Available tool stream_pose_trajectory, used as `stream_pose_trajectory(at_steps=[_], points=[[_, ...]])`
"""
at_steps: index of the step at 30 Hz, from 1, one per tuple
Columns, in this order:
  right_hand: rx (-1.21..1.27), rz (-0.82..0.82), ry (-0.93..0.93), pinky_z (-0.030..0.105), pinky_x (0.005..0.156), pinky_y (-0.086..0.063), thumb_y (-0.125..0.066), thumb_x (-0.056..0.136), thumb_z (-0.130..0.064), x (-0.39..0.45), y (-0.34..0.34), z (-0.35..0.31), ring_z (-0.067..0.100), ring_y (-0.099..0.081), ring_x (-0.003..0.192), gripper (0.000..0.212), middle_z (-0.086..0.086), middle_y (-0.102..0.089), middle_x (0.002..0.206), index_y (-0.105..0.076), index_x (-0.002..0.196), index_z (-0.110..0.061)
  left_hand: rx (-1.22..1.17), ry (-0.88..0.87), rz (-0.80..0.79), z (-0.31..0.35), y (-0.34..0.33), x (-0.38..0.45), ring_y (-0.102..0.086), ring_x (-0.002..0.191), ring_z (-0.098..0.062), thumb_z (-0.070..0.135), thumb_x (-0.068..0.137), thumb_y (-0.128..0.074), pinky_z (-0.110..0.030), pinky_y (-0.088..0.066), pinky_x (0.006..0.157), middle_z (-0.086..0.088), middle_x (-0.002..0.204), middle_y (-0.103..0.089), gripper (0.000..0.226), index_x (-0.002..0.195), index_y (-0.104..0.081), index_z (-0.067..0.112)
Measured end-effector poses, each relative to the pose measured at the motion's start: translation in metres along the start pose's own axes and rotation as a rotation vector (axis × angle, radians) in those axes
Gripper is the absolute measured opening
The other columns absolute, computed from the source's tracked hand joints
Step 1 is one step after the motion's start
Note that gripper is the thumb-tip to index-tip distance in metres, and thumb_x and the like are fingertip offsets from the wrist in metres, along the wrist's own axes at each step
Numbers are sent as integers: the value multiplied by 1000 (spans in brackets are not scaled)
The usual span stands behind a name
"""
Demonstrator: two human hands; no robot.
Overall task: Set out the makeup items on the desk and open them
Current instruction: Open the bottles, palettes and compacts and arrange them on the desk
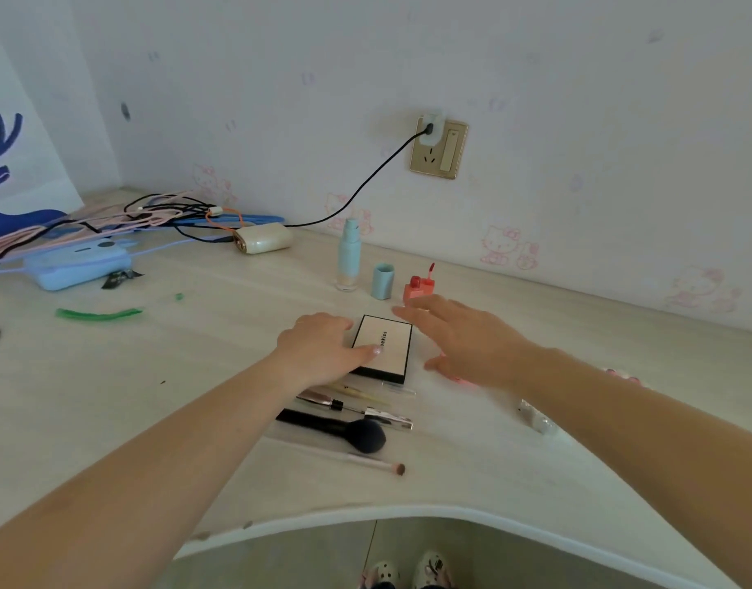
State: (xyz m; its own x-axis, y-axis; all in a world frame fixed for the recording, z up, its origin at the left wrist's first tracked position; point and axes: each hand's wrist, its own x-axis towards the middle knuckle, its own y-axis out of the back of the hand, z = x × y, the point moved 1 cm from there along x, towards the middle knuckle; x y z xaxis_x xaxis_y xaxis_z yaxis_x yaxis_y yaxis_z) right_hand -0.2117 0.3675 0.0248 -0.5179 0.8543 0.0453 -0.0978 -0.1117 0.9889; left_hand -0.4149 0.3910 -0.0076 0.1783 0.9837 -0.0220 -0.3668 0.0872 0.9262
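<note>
Indoors, a pale wood-grain worktop (493, 482) meets a wall (578, 99) with pink cat stickers and a socket (439, 148). The left hand (319, 348) rests on the closed compact (387, 344) mid-worktop, its grip relaxed and open. The right hand (463, 337) hovers beside it, fingers spread, holding nothing.

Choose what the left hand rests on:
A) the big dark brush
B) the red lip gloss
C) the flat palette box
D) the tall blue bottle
C: the left hand lies on the left edge of the flat palette box, its thumb across the lid.
</note>
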Motion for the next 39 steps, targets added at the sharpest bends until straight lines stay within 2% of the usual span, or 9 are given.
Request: stream_pose_trajectory(at_steps=[5, 12, 18, 22, 26, 28, 31, 35, 39], points=[[-82, -32, 174, 38, 106, -37, -60, 88, -36, 28, -8, 8, 19, -26, 139, 78, -3, -20, 155, -11, 149, -29, 170, -5, -22, 1, -10, 18, -47, 116, -26, 72, 78, -41, -43, -39, 93, 1, 113, -58, 54, 109, -64, 35], [-115, -6, 303, 38, 96, -40, -47, 92, -45, 42, -20, 13, 23, -34, 133, 59, 1, -31, 150, -27, 145, -28, 91, -18, 23, 2, -16, 26, -42, 120, -28, 63, 82, -45, -45, -37, 100, -4, 119, -53, 48, 109, -63, 27], [-97, 44, 305, 37, 103, -33, -51, 92, -44, 47, -23, 11, 26, -37, 132, 57, 8, -34, 149, -36, 141, -19, -43, -2, 73, 2, -12, 30, -49, 118, -24, 56, 84, -50, -44, -40, 97, 2, 122, -57, 44, 124, -52, 36], [-96, 107, 300, 44, 106, -36, -59, 88, -41, 48, -14, 1, 31, -39, 133, 62, 16, -35, 149, -41, 139, -11, -350, -179, 91, 1, 0, 28, -59, 103, -18, 31, 85, -60, -39, -47, 88, 2, 109, -66, 31, 115, -62, 26], [-39, 201, 273, 46, 102, -41, -65, 82, -42, 46, 2, -11, 35, -49, 123, 67, 17, -45, 141, -44, 136, -10, -612, -250, 158, -1, 21, 18, -59, 87, 11, 18, 80, -71, -1, -40, 75, 17, 98, -66, 24, 102, -68, 28], [18, 263, 254, 45, 99, -43, -66, 80, -45, 42, 11, -15, 36, -54, 116, 69, 15, -52, 133, -45, 136, -9, -825, -172, 153, -3, 30, 11, -64, 88, 5, 21, 79, -72, -11, -48, 77, 14, 94, -70, 19, 97, -68, 27], [223, 352, 163, 37, 96, -42, -64, 81, -46, 34, 25, -22, 28, -51, 115, 71, 8, -53, 128, -39, 141, -18, -1236, -162, -21, 4, 38, -8, -68, 92, -15, 28, 82, -69, -31, -56, 79, 0, 101, -71, 28, 109, -64, 21], [437, 361, 8, 29, 92, -39, -58, 85, -47, 21, 39, -33, 17, -48, 110, 66, 1, -51, 123, -32, 143, -28, -1478, -308, -149, 15, 42, -31, -63, 84, -9, 32, 80, -69, -28, -55, 83, 4, 101, -66, 39, 117, -61, 20], [577, 359, -28, 27, 89, -40, -48, 90, -50, 4, 52, -47, 9, -48, 102, 55, -3, -54, 114, -35, 141, -33, -1527, -356, -42, 23, 42, -48, -64, 73, -2, 22, 77, -63, -28, -53, 86, 10, 67, -64, 26, 102, -61, 22]])
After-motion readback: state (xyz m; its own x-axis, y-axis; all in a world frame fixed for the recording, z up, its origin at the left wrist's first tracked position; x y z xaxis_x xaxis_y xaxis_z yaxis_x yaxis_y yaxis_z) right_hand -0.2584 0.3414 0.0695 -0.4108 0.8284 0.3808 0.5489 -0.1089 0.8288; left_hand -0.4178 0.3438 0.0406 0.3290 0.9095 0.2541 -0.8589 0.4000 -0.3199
